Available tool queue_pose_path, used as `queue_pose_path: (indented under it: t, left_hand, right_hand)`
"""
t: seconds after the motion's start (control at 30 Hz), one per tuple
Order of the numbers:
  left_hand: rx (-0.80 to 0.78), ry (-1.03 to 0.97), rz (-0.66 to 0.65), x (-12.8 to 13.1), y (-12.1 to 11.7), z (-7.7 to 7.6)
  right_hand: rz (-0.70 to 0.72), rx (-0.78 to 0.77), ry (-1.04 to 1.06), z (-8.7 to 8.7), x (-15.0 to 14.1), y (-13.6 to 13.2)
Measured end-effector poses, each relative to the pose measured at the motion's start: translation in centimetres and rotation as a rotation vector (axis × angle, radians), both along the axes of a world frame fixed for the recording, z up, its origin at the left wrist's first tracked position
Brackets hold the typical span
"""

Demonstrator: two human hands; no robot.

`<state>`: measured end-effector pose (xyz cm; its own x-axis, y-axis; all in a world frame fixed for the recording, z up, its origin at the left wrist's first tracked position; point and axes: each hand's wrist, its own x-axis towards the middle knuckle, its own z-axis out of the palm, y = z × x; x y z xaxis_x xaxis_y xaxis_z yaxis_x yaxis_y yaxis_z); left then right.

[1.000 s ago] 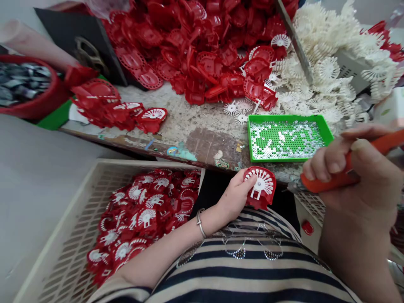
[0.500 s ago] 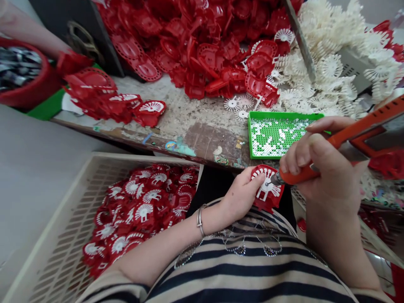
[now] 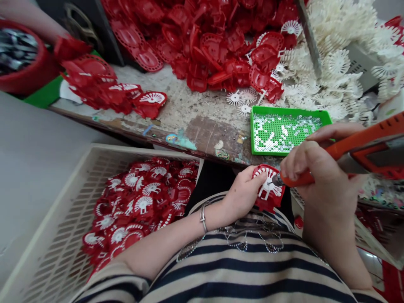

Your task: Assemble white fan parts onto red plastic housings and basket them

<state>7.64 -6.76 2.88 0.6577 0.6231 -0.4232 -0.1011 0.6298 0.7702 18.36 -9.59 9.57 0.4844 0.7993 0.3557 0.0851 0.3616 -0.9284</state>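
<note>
My left hand grips a red plastic part with a white slotted, fan-shaped piece lying on its face; the thumb presses on the white piece. Wrapped around an orange electric screwdriver is my right hand. The screwdriver's tip meets the middle of the white piece, at a small dark spot; whether a screw sits there is too small to tell. Just beyond both hands, a green perforated tray holds many small shiny pieces on the bench edge.
Red parts and white fan-shaped pieces are heaped on the worn bench. Lower left, a white slotted crate contains red-and-white assemblies. Another person's arm reaches in near a red bucket at the upper left.
The camera view has shifted slightly, so the bench appears a little higher. Both hands keep their holds, and the screwdriver tip stays on the white piece.
</note>
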Motion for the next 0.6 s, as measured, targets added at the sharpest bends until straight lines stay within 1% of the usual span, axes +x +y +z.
queue_pose_path:
  t: [0.13,0.23,0.47,0.57,0.6]
  left_hand:
    - [-0.016,0.031,-0.033,-0.1,-0.3,-0.6]
    - [-0.001,0.066,-0.05,-0.2,-0.3,-1.0]
    - [0.102,0.121,-0.126,-0.1,-0.3,-1.1]
    - [0.168,0.129,-0.136,0.1,-0.3,-1.1]
    - [0.19,0.135,-0.135,0.2,-0.4,-1.1]
  right_hand:
    - [0.01,-0.033,0.02,-0.2,-0.1,-0.3]
    - [0.01,-0.037,0.059,-0.3,-0.2,-0.6]
    - [0.078,0.012,0.063,-0.3,0.0,-0.5]
    - [0.056,0.006,0.076,0.0,0.0,-0.8]
    - [0.026,-0.009,0.075,0.1,-0.1,-1.0]
